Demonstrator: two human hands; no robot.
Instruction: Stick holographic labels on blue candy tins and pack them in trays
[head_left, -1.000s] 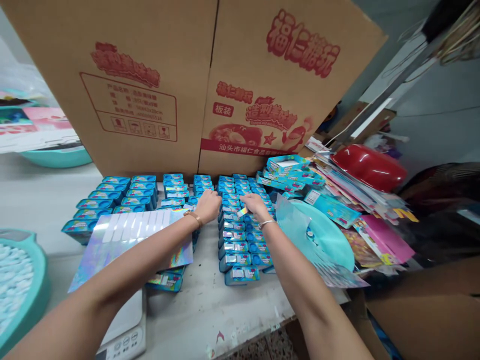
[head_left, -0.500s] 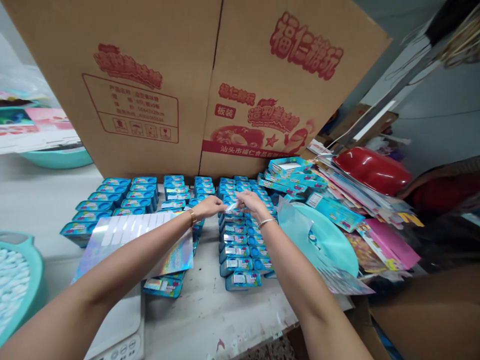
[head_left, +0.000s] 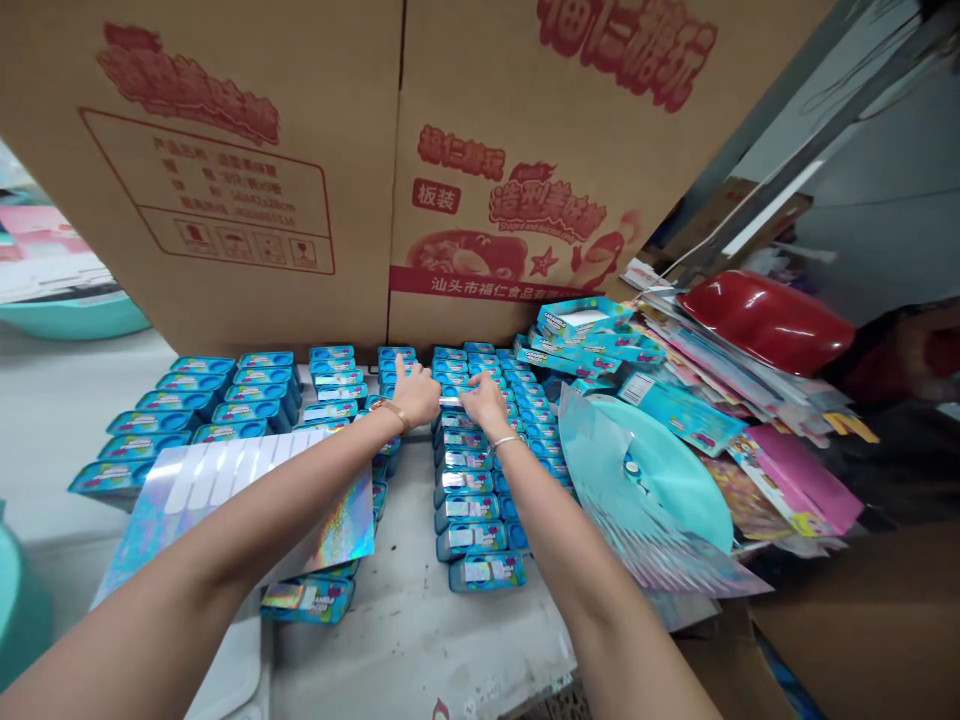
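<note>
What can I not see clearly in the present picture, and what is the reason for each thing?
In the head view:
Shiny strip between left hand and right hand: fingers cover its ends.
Holographic sheet: partly hidden by the left forearm.
White device: partly behind that forearm, cut off by the bottom edge.
Teal basin: cut off by the left edge, contents unseen.
Small print on the carton: blurred.

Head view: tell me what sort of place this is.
Probably a small packing workshop: rows of matching blue boxes stand on a worktable, a shiny label sheet lies near the left forearm, and a large printed carton stands behind.
</note>
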